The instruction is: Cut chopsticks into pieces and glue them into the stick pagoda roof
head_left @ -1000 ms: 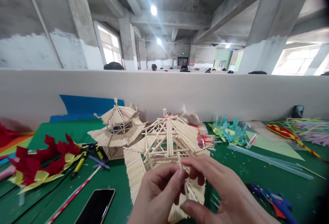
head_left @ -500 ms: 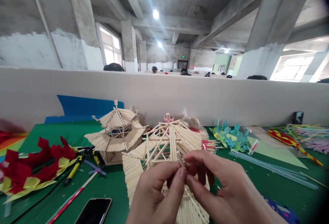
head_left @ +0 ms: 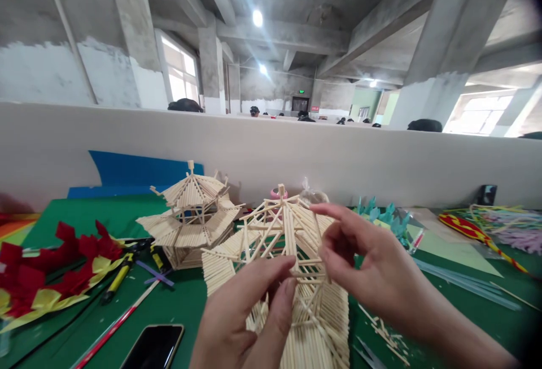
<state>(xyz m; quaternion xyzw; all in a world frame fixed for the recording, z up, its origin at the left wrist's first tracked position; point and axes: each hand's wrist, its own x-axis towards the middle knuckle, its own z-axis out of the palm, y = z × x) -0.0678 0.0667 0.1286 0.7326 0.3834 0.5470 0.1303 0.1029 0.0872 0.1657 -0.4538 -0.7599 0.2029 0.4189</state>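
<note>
A pavilion model [head_left: 292, 233] built of thin pale wooden sticks stands in front of me, its upper roof partly slatted and partly open framework. My right hand [head_left: 359, 245] is over its right side, with a short wooden stick [head_left: 318, 228] held between index finger and thumb. At the front of the model, my left hand [head_left: 254, 312] has its thumb and index finger drawn close together. Whatever may be between those fingertips I cannot make out. Both hands hide parts of the lower roof.
A second stick pavilion [head_left: 192, 216] stands behind on the left. Around lie a phone [head_left: 154, 346], a red and yellow crown-like craft [head_left: 71, 273], a yellow-handled tool [head_left: 121, 279], stick scraps [head_left: 385, 332] and scissors [head_left: 367, 352]. A white partition [head_left: 254, 149] runs behind.
My hands, together before, have moved apart. The right one has gone up and right with a stick; the left has shifted slightly left and down. Scraps and scissors have come into view.
</note>
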